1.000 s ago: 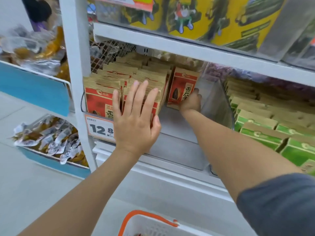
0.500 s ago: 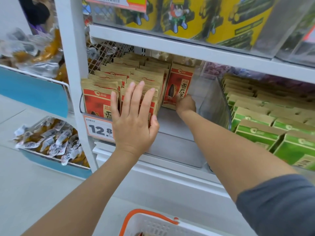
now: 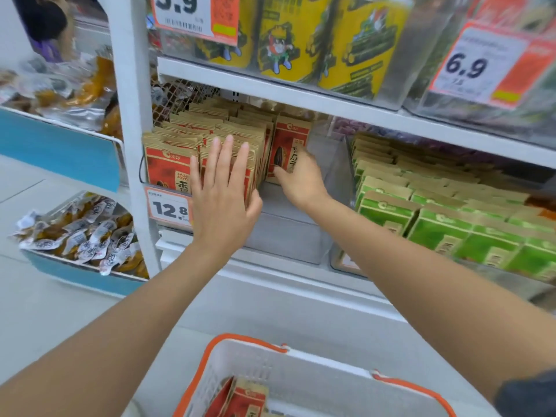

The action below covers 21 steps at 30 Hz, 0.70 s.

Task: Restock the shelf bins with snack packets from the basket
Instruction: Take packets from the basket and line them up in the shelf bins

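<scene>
A clear shelf bin point(image 3: 288, 236) holds rows of red and tan seed packets point(image 3: 171, 164). My left hand point(image 3: 224, 191) lies flat with straight fingers against the front of the middle row. My right hand point(image 3: 301, 179) reaches deeper into the bin and pinches the lower edge of one upright red packet point(image 3: 288, 145) standing to the right of the rows. The white basket with an orange rim point(image 3: 301, 371) sits below, holding more red packets point(image 3: 240, 398).
Green packets point(image 3: 436, 224) fill the neighbouring bin on the right. Yellow packs point(image 3: 301, 34) stand on the shelf above with price tags. A white upright post point(image 3: 132, 130) is left of the bin. Blue-edged trays of wrapped snacks point(image 3: 84, 236) lie further left.
The view has tilted down, showing more of the basket. My right hand has shifted the single red packet leftward toward the rows. My left hand stays pressed on the middle row.
</scene>
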Motion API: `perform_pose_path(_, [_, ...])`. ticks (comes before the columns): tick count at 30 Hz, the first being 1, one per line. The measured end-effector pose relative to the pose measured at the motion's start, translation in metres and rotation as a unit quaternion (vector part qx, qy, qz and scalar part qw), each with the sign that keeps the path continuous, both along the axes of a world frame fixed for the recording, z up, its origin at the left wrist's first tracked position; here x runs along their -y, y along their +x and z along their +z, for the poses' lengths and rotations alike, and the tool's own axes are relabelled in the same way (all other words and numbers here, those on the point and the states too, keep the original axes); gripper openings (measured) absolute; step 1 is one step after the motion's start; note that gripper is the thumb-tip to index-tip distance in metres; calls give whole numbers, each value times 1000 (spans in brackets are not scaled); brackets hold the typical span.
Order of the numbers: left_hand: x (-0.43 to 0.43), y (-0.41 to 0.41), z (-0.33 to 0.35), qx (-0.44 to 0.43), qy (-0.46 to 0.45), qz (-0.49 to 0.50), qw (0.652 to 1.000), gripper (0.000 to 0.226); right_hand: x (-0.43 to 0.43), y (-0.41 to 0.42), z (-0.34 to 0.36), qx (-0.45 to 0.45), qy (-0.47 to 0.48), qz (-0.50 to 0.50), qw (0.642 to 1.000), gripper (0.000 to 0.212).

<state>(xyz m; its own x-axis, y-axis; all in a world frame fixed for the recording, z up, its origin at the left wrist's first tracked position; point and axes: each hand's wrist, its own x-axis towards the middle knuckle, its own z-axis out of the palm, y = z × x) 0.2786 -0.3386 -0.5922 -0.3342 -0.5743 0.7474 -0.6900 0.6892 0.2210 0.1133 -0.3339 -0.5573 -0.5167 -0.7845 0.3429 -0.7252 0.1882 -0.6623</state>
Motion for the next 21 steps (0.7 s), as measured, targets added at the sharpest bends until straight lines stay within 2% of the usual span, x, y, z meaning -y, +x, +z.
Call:
perform_pose_path(2, [-21, 3, 8, -21, 20, -25, 999, 66, -38, 16, 5, -29, -35, 47, 998, 52])
perform_pose_path(4, [-50, 1, 14, -72, 44, -40, 996, 46, -78, 29, 4, -62, -79, 66, 993, 45])
perform_pose_path(6, [-83, -4, 16, -130, 144, -84, 978, 20, -115, 36, -8, -68, -109, 73, 989, 36])
perform_pose_path(7, [-100, -6, 13, -128, 210, -103, 964, 13, -132, 38, -18, -58, -111, 73, 989, 34])
perform_pose_path(8, [-114, -7, 6, -88, 268, -107, 953, 9, -150, 39, -30, -48, -104, 69, 991, 32])
perform_pose_path(11, [-146, 3, -33, 131, 391, -95, 906, 5, -206, 36, -83, -5, -24, 58, 998, 29])
perform_pose_path(13, [-161, 10, -60, 281, 437, -121, 846, 13, -244, 32, -135, 45, 66, 45, 996, 27])
perform_pose_path(15, [-174, 12, -85, 432, 442, -168, 768, 23, -286, 27, -191, 92, 191, 17, 977, 27])
perform_pose_path(16, [-181, 12, -96, 487, 443, -185, 730, 27, -308, 25, -219, 113, 271, 13, 956, 29])
perform_pose_path(18, [-190, 12, -117, 559, 445, -198, 671, 30, -355, 25, -269, 184, 431, 5, 883, 36])
perform_pose_path(20, [-193, 11, -133, 606, 427, -200, 641, 33, -392, 35, -302, 273, 512, -6, 814, 35])
perform_pose_path(21, [-194, 10, -139, 623, 418, -199, 631, 34, -406, 45, -313, 278, 536, 11, 797, 34])
